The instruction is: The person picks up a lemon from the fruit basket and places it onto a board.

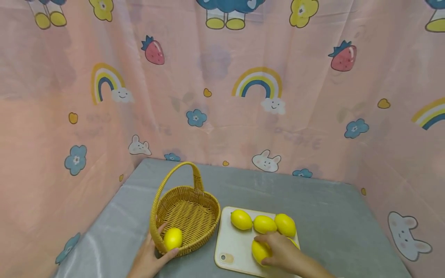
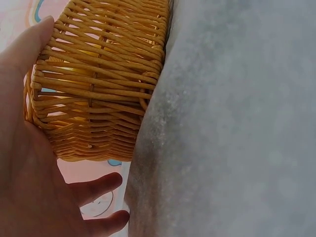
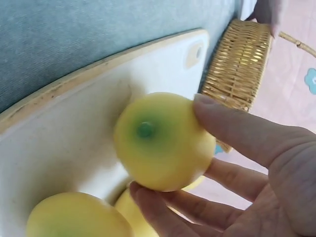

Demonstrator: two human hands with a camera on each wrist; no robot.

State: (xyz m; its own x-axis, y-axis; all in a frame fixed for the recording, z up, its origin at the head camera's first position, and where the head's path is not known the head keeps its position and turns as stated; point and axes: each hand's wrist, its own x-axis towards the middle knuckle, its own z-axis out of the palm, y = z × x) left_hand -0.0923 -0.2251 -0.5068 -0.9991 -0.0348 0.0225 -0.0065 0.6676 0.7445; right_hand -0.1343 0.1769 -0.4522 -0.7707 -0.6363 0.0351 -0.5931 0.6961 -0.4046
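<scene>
My right hand pinches a yellow lemon between thumb and fingertips, over a white cutting board. On the board's far side lie three more lemons, among them a left one and a right one. Another lemon is mostly hidden behind the right hand. A heart-shaped wicker basket with a tall handle stands left of the board. My left hand grips the basket's near left rim, its thumb along the front. Inside, close to that hand, rests one lemon.
A grey cloth covers the table. Pink patterned curtains enclose the back and both sides. The basket's handle arches up well above its rim. A small hole marks the board's near left corner.
</scene>
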